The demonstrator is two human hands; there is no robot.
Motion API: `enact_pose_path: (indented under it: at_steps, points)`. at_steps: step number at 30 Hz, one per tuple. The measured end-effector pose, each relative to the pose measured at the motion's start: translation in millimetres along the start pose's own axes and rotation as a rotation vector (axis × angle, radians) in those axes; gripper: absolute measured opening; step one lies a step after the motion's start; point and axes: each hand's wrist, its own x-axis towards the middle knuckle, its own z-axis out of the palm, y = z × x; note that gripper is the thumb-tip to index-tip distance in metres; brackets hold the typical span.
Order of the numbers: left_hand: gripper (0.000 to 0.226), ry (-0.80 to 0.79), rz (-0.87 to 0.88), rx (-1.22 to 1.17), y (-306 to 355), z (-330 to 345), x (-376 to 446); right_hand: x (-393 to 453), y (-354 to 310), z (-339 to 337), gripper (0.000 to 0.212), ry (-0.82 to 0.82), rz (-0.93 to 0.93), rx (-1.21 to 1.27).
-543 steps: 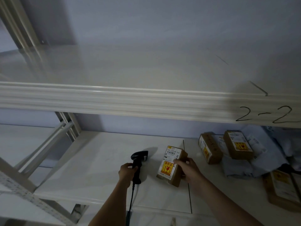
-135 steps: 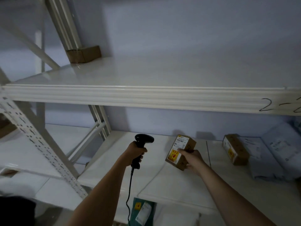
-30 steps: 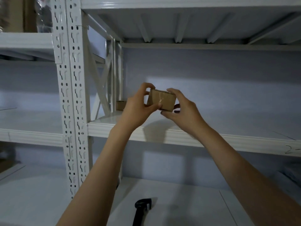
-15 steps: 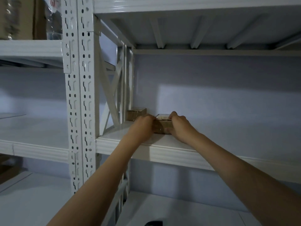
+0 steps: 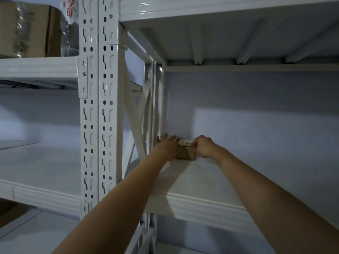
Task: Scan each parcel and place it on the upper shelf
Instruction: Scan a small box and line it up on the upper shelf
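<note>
Head view: both your bare arms reach up from the bottom of the frame to the upper shelf point(image 5: 211, 182), and your hands meet at a small brown cardboard parcel point(image 5: 186, 154) just below the middle of the frame. The parcel sits flat on the shelf board, deep toward the back wall, close to the white upright bracing at centre left. Your left hand point(image 5: 167, 146) lies over the parcel's left end with the fingers stretched forward and fairly straight, pressing rather than gripping. Your right hand point(image 5: 203, 146) is curled around the parcel's right end, grasping it. A label with a yellow patch shows on the top face between your hands.

From its size and the easy two-hand hold, the parcel is probably light. Its straight edges suggest stiff card, and the yellow mark may be a fragile warning, so press gently. Hold it by the two short ends, as now, and slide it rather than drop it.

At the upper left of the frame, a large wrapped carton point(image 5: 29, 30) stands on a neighbouring shelf
</note>
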Motion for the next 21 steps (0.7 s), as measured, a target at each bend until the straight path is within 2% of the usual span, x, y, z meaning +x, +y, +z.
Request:
enact_pose_path:
  at_steps: [2, 7, 12, 16, 21]
  points:
    - [0.062, -0.028, -0.012, -0.042, -7.9, 1.9, 7.7, 12.5, -3.6, 5.6, 0.034, -0.05, 0.017, -0.027]
    - [0.053, -0.082, -0.019, -0.222, -12.0, 13.3, 25.6, 35.4, -9.0, 17.3, 0.038, -0.037, 0.019, -0.146]
    - [0.061, -0.043, -0.011, -0.31, -12.7, 19.4, 29.2, 42.6, -5.5, 30.2, 0.035, 0.073, -0.013, -0.218]
    - [0.074, -0.055, -0.008, -0.292, -15.5, 25.9, 24.5, 43.0, -1.6, 33.7, 0.066, 0.084, 0.017, -0.15]
    - [0.073, -0.093, -0.052, -0.286, -5.0, 26.4, 27.9, 30.8, -4.6, 33.4, 0.072, 0.087, 0.054, -0.142]
